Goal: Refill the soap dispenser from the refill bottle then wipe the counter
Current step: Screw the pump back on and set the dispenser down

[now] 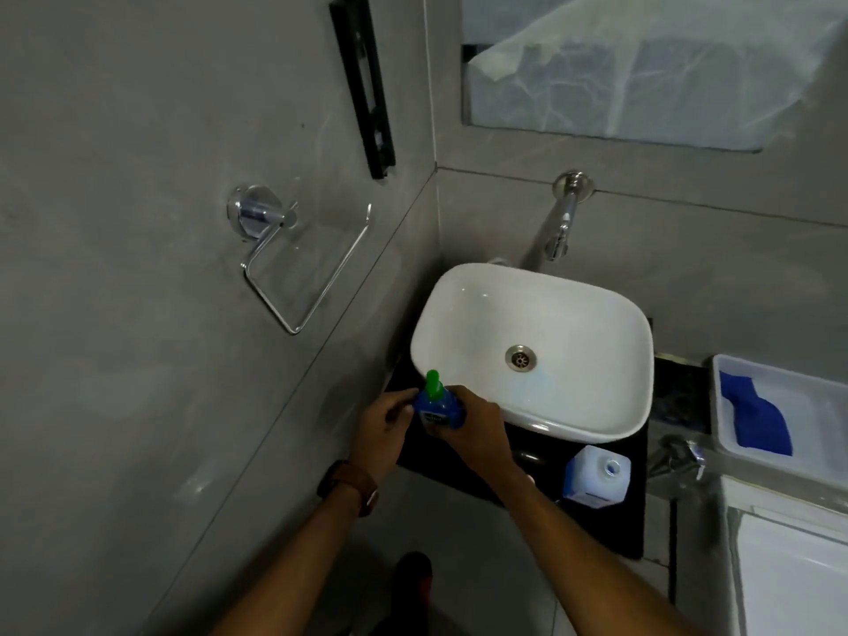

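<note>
A blue soap dispenser (438,408) with a green pump top stands on the black counter (610,530) at the sink's front left corner. My right hand (475,426) wraps around its right side. My left hand (383,426), with a watch on the wrist, touches its left side with the fingertips. A white refill bottle (596,475) with a blue label and an open neck stands upright on the counter to the right, apart from both hands. A blue cloth (755,417) lies in a white tray (821,406) at the far right.
The white basin (573,314) fills the counter behind the dispenser, with a chrome wall tap (562,222) above it. A chrome towel holder (293,259) sticks out from the grey left wall. A white cabinet (798,571) stands at the lower right.
</note>
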The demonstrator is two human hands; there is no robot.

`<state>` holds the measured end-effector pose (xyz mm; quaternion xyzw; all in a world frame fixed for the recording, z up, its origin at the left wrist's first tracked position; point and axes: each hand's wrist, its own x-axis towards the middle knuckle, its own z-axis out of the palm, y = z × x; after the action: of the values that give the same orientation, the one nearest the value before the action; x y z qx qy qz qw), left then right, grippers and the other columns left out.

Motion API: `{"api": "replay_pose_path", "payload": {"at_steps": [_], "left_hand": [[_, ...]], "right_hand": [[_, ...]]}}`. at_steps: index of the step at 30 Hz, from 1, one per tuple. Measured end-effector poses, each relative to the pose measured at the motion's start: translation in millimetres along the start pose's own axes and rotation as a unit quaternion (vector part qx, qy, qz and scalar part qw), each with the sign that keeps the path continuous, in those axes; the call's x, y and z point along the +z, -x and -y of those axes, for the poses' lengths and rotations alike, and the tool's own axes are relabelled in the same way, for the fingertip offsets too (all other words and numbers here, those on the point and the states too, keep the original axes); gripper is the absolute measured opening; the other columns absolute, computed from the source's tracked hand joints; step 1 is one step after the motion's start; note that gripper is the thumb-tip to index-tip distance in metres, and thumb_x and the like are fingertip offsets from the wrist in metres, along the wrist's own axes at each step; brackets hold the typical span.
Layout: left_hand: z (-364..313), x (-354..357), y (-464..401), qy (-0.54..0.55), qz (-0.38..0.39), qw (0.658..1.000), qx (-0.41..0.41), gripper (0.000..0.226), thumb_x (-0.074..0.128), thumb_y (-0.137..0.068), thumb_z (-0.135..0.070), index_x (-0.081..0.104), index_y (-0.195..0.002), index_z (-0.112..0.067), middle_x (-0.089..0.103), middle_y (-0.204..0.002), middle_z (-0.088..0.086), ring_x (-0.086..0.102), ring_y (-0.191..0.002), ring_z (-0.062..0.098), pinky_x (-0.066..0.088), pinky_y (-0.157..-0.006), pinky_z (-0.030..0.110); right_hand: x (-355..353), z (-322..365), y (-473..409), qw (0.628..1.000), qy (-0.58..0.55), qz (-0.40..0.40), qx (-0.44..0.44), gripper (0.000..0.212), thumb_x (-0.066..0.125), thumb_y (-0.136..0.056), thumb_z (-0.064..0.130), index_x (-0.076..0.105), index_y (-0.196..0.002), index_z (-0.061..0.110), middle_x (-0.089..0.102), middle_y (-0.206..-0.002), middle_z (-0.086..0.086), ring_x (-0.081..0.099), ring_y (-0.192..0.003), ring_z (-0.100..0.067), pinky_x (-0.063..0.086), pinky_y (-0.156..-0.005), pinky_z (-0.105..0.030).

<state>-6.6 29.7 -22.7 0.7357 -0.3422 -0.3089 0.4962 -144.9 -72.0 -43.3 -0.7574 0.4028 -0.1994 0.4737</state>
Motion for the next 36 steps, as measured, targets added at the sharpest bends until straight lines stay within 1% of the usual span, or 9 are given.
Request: {"api": "replay_pose_path", "payload": {"at_steps": [7,11,14,19,22,27,31,33,36], "left_hand": [[50.9,-4.8,-2.1,-0.034,0.011,0.996,-0.086,0.042,0.051,-0.099,0.0,0.054,-0.138,-0.013,0.063,-0.118,0.0,0.059,-0.109,0.011,0.044,-0.085,0.001],[65.8,-5.3,-7.2,-0.018,0.017,0.993,-0.113,0.052,0.049,-0.096,0.011,0.051,-0.13,-0.028,0.061,-0.101,-0.006,0.056,-0.099,0.01,0.045,-0.082,0.002],[74.0,-5.9,-9.5,-0.011,0.025,0.99,-0.138,0.054,0.048,-0.094,0.017,0.046,-0.143,-0.007,0.056,-0.125,0.002,0.054,-0.117,0.015,0.045,-0.091,0.005],[81.9,-4.7,-16.2,-0.007,0.046,0.985,-0.165,0.054,0.05,-0.095,0.013,0.042,-0.146,-0.005,0.051,-0.132,0.002,0.052,-0.124,0.015,0.04,-0.107,0.021],[85.4,-2.6,-18.5,-0.028,0.046,0.985,-0.166,0.052,0.051,-0.095,0.011,0.044,-0.145,-0.005,0.055,-0.129,0.003,0.055,-0.121,0.012,0.043,-0.102,0.015],[86.1,-2.0,-17.7,-0.005,0.043,0.982,-0.183,0.055,0.048,-0.095,0.015,0.041,-0.146,-0.002,0.049,-0.137,0.006,0.049,-0.129,0.018,0.038,-0.114,0.033],[86.3,0.0,-11.3,-0.019,0.001,0.981,-0.194,0.039,0.05,-0.095,0.009,0.055,-0.129,-0.009,0.054,-0.116,0.0,0.055,-0.106,0.012,0.048,-0.091,0.016],[91.3,3.0,-4.1,-0.061,-0.027,0.973,-0.221,0.026,0.054,-0.095,0.001,0.058,-0.118,-0.008,0.057,-0.108,0.004,0.055,-0.096,0.013,0.045,-0.082,0.019],[99.3,15.7,8.9,-0.159,0.031,0.955,-0.248,0.023,0.059,-0.093,-0.008,0.06,-0.116,-0.007,0.064,-0.109,0.011,0.059,-0.096,0.022,0.046,-0.082,0.026]], "right_hand": [[53.7,-23.8,-12.1,0.995,-0.047,0.038,0.082,0.052,0.086,-0.081,0.021,0.066,-0.128,0.015,0.074,-0.118,-0.005,0.07,-0.107,-0.019,0.057,-0.094,-0.036],[70.6,-30.7,-19.7,0.991,-0.062,0.05,0.111,0.049,0.084,-0.084,0.015,0.064,-0.13,0.012,0.072,-0.121,-0.006,0.068,-0.109,-0.018,0.05,-0.085,-0.017],[77.7,-34.8,-23.0,0.989,-0.06,0.044,0.125,0.046,0.084,-0.083,0.011,0.065,-0.125,0.012,0.072,-0.116,-0.006,0.067,-0.103,-0.015,0.047,-0.075,-0.004],[85.2,-40.7,-26.0,0.989,-0.035,0.035,0.141,0.042,0.078,-0.083,0.006,0.066,-0.123,0.01,0.073,-0.116,-0.01,0.069,-0.107,-0.023,0.055,-0.09,-0.032],[87.0,-43.9,-26.1,0.989,-0.016,0.031,0.146,0.042,0.072,-0.083,0.0,0.066,-0.124,0.009,0.073,-0.118,-0.013,0.069,-0.11,-0.027,0.049,-0.09,-0.027],[88.0,-42.3,-27.2,0.988,-0.015,0.03,0.15,0.048,0.072,-0.08,-0.002,0.065,-0.126,0.009,0.072,-0.12,-0.014,0.068,-0.114,-0.028,0.049,-0.096,-0.028],[76.0,-41.5,-18.7,0.99,0.0,0.03,0.138,0.066,0.074,-0.079,0.002,0.056,-0.141,0.014,0.067,-0.133,-0.011,0.062,-0.125,-0.026,0.049,-0.106,-0.034],[59.7,-49.0,-9.1,0.989,0.059,0.031,0.134,0.063,0.072,-0.082,0.008,0.055,-0.142,0.017,0.065,-0.136,-0.008,0.061,-0.126,-0.026,0.051,-0.104,-0.037],[27.3,-65.6,12.5,0.981,0.15,0.017,0.126,0.05,0.065,-0.087,0.008,0.062,-0.135,0.02,0.065,-0.134,-0.005,0.063,-0.121,-0.024,0.054,-0.097,-0.034]]}}
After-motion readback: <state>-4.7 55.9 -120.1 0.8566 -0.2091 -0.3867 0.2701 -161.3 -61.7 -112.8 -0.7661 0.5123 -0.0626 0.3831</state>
